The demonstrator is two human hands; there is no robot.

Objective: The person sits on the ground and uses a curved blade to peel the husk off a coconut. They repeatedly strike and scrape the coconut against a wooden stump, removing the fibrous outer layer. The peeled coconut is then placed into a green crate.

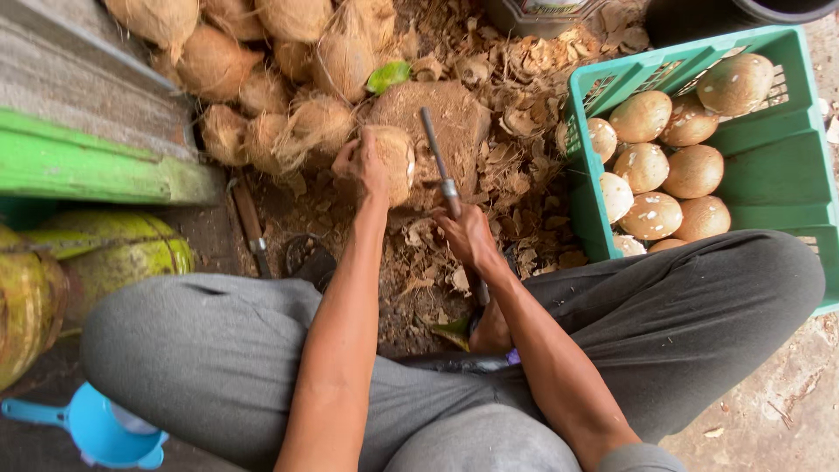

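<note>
Husk litter covers the ground where we sit. Our left hand (367,166) grips a half-husked coconut (391,159) against the stump (441,118), while our right hand (468,236) clenches a knife (439,162) just beside it, near the green crate (769,166).

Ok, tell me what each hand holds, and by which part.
Left hand grips the husked coconut over its top side; right hand holds the long knife by its handle.

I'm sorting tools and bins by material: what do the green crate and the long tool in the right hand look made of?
The green slotted crate looks like moulded plastic: even matte colour, slotted walls. The long grey blade gripped by the right hand looks like dull, unpolished metal with a pale band above the grip; the handle's material is hidden.
</note>
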